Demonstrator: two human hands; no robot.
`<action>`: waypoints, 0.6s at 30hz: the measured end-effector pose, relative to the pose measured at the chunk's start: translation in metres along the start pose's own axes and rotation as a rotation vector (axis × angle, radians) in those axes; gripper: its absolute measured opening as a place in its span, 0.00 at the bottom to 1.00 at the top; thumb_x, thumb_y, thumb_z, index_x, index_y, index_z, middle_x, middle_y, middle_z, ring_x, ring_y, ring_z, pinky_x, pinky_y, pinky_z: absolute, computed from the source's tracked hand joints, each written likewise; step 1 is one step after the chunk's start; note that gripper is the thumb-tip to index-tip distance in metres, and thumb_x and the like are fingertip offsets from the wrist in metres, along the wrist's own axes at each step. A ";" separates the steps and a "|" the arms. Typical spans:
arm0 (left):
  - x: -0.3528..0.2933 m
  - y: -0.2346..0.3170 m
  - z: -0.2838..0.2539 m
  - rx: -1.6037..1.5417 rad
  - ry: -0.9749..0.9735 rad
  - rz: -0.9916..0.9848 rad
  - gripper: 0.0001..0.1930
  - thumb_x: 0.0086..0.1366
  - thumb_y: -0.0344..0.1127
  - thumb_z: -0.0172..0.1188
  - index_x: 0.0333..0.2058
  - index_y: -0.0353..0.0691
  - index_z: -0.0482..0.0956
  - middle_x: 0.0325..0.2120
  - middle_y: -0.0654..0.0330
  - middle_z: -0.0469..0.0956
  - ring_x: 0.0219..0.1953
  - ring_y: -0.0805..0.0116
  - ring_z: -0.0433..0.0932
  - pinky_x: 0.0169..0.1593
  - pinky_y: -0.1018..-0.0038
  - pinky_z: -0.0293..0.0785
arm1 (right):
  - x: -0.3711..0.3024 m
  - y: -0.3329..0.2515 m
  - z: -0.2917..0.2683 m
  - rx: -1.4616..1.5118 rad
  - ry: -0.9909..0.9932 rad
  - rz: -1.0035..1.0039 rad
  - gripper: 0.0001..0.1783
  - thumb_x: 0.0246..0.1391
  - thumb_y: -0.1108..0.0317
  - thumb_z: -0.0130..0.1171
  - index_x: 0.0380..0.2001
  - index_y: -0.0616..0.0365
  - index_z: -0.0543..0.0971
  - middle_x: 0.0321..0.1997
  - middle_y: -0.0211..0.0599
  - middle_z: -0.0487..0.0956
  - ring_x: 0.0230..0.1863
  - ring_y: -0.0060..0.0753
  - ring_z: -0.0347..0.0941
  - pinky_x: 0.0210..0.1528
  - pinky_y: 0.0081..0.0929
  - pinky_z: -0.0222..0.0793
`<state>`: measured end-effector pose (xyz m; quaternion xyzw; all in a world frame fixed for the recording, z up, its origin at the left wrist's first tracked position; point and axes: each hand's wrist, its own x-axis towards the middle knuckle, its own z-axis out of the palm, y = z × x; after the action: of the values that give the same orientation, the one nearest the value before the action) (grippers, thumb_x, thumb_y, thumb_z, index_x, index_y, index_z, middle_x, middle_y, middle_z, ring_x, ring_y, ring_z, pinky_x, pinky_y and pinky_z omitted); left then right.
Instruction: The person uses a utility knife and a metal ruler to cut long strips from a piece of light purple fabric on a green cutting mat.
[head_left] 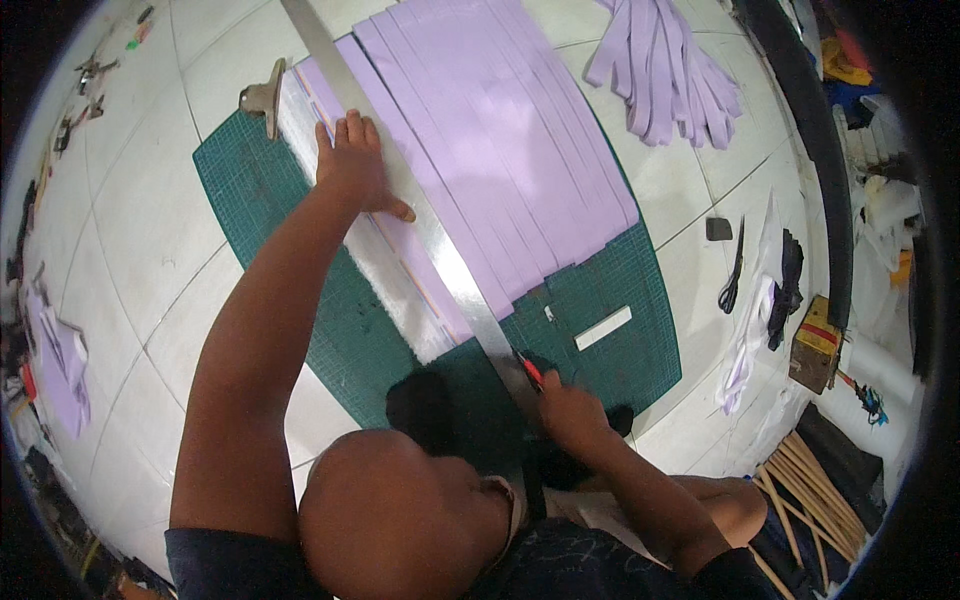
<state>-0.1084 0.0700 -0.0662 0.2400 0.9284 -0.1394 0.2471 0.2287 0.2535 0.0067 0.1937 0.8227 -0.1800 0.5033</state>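
My left hand [355, 165] presses down with its fingers spread, across a long metal ruler [455, 270] and the edge of the lavender fabric [480, 120]. The ruler runs slantwise over the cloth, from the far edge toward my knees. My right hand [572, 415] is closed around a red utility knife [528, 368], its front end beside the ruler's near part, just past the fabric's near edge. To the ruler's right, the fabric lies in several narrow parallel strips. A white fuzzy-edged layer [395, 295] shows along its left side. A green cutting mat [645, 310] lies underneath.
A metal clip [262, 98] grips the far left corner. On the mat is a white bar [603, 328]. Cut lavender strips [665, 75] lie at the far right on the tiled floor, with scissors [733, 275] nearer. Wooden sticks [815, 490] are piled at the lower right.
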 end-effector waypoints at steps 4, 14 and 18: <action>-0.005 -0.014 0.030 -0.003 0.163 0.039 0.72 0.30 0.75 0.71 0.64 0.25 0.54 0.66 0.37 0.53 0.70 0.42 0.52 0.70 0.39 0.37 | -0.012 -0.025 -0.037 0.170 0.215 -0.025 0.15 0.66 0.61 0.47 0.45 0.63 0.62 0.35 0.65 0.79 0.38 0.67 0.78 0.39 0.56 0.72; 0.054 -0.058 -0.019 -0.142 0.180 0.059 0.52 0.36 0.57 0.78 0.57 0.33 0.69 0.53 0.49 0.71 0.59 0.54 0.69 0.69 0.35 0.38 | 0.054 -0.049 -0.067 0.358 0.480 -0.264 0.17 0.65 0.60 0.48 0.48 0.62 0.64 0.33 0.65 0.78 0.35 0.72 0.75 0.37 0.62 0.69; 0.063 -0.066 -0.025 -0.062 0.207 -0.087 0.67 0.31 0.64 0.77 0.65 0.29 0.54 0.64 0.44 0.59 0.69 0.48 0.55 0.69 0.36 0.36 | 0.087 -0.085 -0.096 0.297 0.530 -0.315 0.15 0.66 0.61 0.48 0.46 0.61 0.64 0.29 0.60 0.77 0.31 0.69 0.75 0.34 0.60 0.67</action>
<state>-0.2003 0.0469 -0.0687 0.2050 0.9623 -0.0956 0.1511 0.0769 0.2392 -0.0221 0.1756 0.9094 -0.3169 0.2045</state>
